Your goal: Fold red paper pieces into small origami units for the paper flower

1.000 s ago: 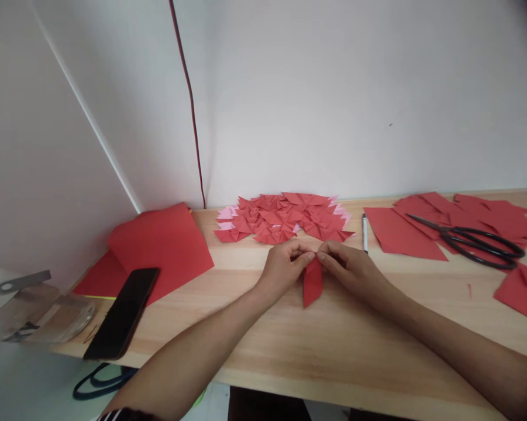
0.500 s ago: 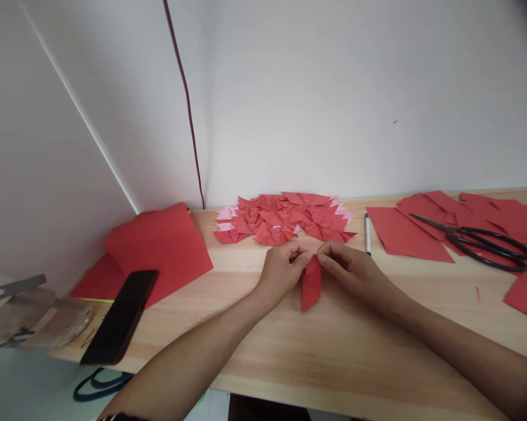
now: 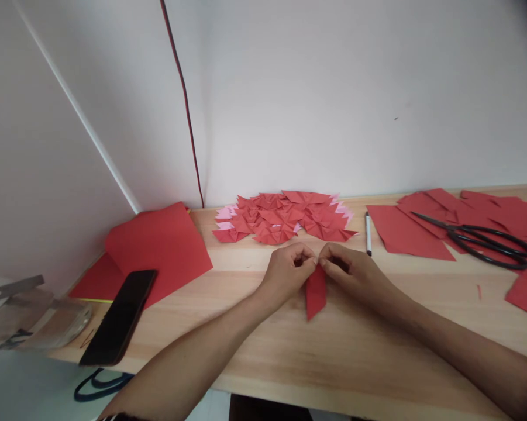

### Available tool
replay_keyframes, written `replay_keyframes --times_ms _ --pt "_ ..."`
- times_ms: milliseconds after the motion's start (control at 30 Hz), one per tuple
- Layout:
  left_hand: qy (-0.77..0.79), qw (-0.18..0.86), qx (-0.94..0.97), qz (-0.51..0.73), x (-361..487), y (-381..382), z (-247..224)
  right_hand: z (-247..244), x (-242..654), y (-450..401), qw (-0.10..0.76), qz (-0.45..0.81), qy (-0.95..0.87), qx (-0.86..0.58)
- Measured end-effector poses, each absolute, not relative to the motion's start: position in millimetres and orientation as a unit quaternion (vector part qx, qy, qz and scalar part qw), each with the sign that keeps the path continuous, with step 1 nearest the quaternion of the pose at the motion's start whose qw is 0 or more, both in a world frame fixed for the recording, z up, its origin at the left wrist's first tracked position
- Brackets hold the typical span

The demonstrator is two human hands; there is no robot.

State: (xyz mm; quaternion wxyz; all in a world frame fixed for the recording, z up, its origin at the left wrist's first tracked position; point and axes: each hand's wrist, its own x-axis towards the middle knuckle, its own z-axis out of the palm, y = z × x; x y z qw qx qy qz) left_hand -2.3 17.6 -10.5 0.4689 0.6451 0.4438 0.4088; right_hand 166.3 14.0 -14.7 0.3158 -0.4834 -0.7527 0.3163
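Note:
Between my two hands hangs a folded strip of red paper (image 3: 316,293), its slanted lower end pointing toward me. My left hand (image 3: 290,266) pinches its upper edge from the left with thumb and forefinger. From the right, my right hand (image 3: 345,266) pinches the same top edge, fingertips nearly touching those of the left. The fingertips hide the very top of the strip. Just beyond my hands, a heap of folded red pieces (image 3: 285,217) lies by the wall, with pink ones (image 3: 225,219) showing at its sides.
Black-handled scissors (image 3: 486,241) lie on red paper squares (image 3: 407,234) at the right, beside a white marker (image 3: 368,234). At the left, a black phone (image 3: 119,318) overlaps large red sheets (image 3: 162,248). A clear container (image 3: 57,321) stands at the table's left edge.
The red strip and my hands have shifted slightly right and toward me. Its lower end now hangs a little lower in view. Both hands keep their pinch.

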Motion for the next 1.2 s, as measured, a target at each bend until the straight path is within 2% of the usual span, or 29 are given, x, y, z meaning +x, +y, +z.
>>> replay_keyframes --times_ms 167,467,700,967,1200 --pt "0.435 0.532 0.601 0.408 -3.9 19.4 -10.8 -14.4 169.9 15.5 0.336 0.295 -0.744 -0.497" --pt "0.451 0.497 0.616 0.412 -4.7 18.8 -12.2 -14.1 172.5 16.4 0.329 0.301 -0.762 -0.469" --pt "0.441 0.482 0.652 0.386 -5.2 18.8 -14.6 -12.9 172.6 14.7 0.351 0.263 -0.742 -0.508" --pt "0.428 0.496 0.635 0.409 -4.3 18.5 -11.3 -14.2 173.9 17.6 0.338 0.298 -0.749 -0.486" --pt "0.439 0.461 0.656 0.406 -5.4 18.2 -11.7 -11.9 169.0 11.4 0.315 0.294 -0.767 -0.475"
